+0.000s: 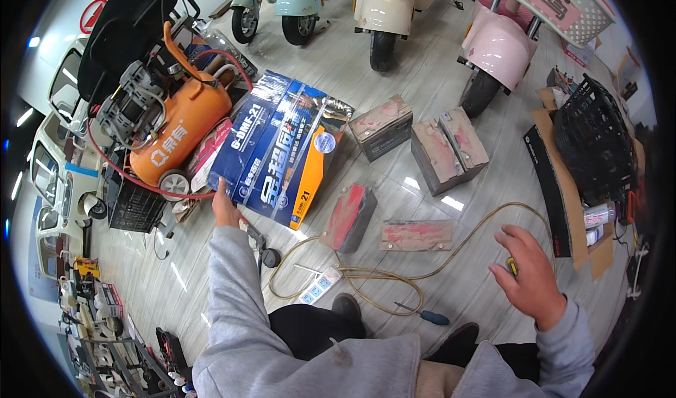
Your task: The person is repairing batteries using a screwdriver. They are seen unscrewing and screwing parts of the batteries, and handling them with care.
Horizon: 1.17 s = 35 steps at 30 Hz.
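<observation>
My left hand (226, 206) grips the near left corner of a large blue, white and orange cardboard box (246, 160). Its thumb shows, while its other fingers are mostly hidden. Over the floor at the right, my right hand (529, 282) is partly curled round a small yellow-and-black tool (512, 265), mostly hidden by the palm. Between the hands lie several dusty block batteries: one with a red top (350, 218), a flat one (417, 235), one beside the box (381, 127), and two side by side (438, 156).
A brown cable (451, 271) loops over the floor near a white power strip (320, 286) and a screwdriver (433, 318). An orange air compressor (184, 120) stands left, its red hose passing behind the box. Scooters (384, 10) line the back. A black crate (591, 134) sits in an opened carton (563, 179).
</observation>
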Available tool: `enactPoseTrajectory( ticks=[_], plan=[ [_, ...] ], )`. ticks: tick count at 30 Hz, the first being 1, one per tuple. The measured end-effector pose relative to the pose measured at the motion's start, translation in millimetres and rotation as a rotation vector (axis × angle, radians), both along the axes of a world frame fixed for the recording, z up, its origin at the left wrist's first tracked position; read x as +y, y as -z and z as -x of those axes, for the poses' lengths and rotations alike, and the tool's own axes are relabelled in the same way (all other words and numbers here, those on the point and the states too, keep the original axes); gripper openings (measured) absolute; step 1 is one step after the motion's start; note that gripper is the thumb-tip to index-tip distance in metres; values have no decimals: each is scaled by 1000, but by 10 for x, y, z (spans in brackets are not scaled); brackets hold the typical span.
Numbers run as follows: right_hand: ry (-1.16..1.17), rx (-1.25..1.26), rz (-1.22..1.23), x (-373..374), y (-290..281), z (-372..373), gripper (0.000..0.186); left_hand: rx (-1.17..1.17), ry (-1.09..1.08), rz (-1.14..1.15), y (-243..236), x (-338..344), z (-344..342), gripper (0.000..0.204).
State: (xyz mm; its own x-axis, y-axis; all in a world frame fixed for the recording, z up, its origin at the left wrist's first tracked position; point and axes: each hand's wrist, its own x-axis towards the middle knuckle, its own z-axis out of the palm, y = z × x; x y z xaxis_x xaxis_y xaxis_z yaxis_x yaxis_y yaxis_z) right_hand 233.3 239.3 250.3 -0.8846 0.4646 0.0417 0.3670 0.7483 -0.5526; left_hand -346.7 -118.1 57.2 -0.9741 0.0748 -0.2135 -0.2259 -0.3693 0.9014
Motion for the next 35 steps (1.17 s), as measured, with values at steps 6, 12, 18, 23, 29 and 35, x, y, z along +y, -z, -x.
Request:
enactPoseTrajectory(
  ticks=[6,12,18,23,29,35],
  plan=[
    [141,75,120,-317,-496,-221,46,-13,8,-17,-312,465,-250,39],
    [313,94,229,-344,-241,-310,39,206,-130,624,-1374,1207,-417,54],
    [386,72,404,24,6,-270,36,738,-241,544,-2220,1928,-826,54],
    [379,27,432,57,46,-294,41,922,-371,903,-2229,1971,-341,37],
    [504,-9,422,-358,123,-474,46,759,360,1208,-1599,2288,-516,48],
    [751,-81,461,-1000,237,-598,57,656,762,978,-2231,2172,-1880,62]
  ],
)
